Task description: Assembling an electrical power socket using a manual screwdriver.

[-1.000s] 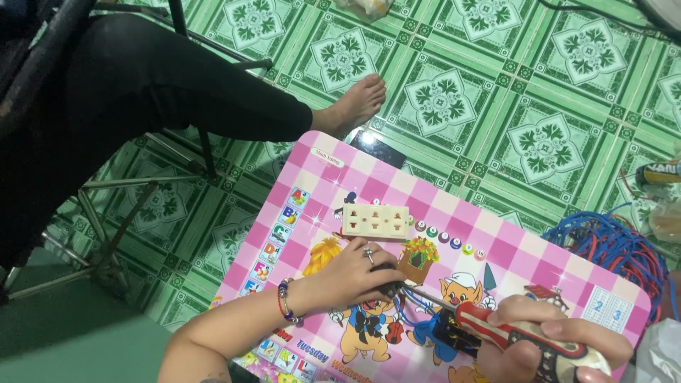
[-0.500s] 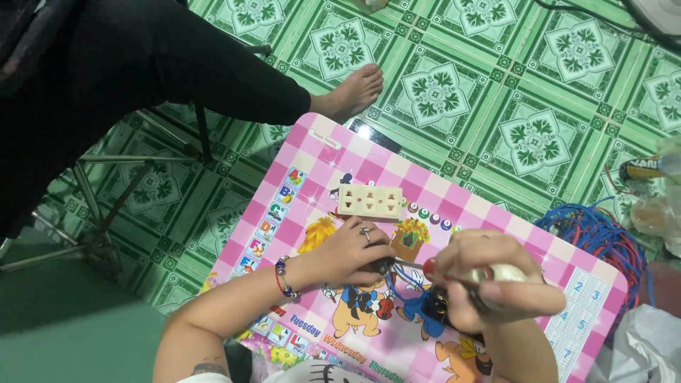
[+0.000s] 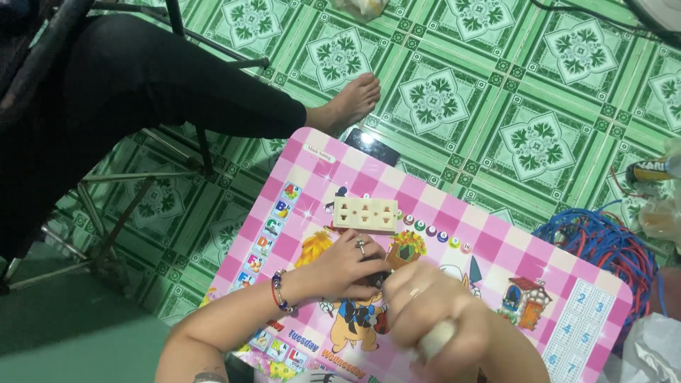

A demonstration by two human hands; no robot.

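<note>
Left hand (image 3: 345, 266) lies palm-down with fingers curled; right hand (image 3: 436, 319) is fisted just beside it.

Tabletop (image 3: 454, 213): glossy laminated print, pink check, smooth. Socket block (image 3: 365, 213): cream plastic, smooth, semi-matt. Wire bundle (image 3: 603, 248) off the right edge: red and blue plastic-sheathed. Floor (image 3: 440, 99): glazed green patterned tile. Chair frame (image 3: 113, 234): dark painted metal.

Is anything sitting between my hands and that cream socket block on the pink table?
Nothing visible does. The socket block lies just beyond the left hand and right hand, with only bare pink table between.
</note>
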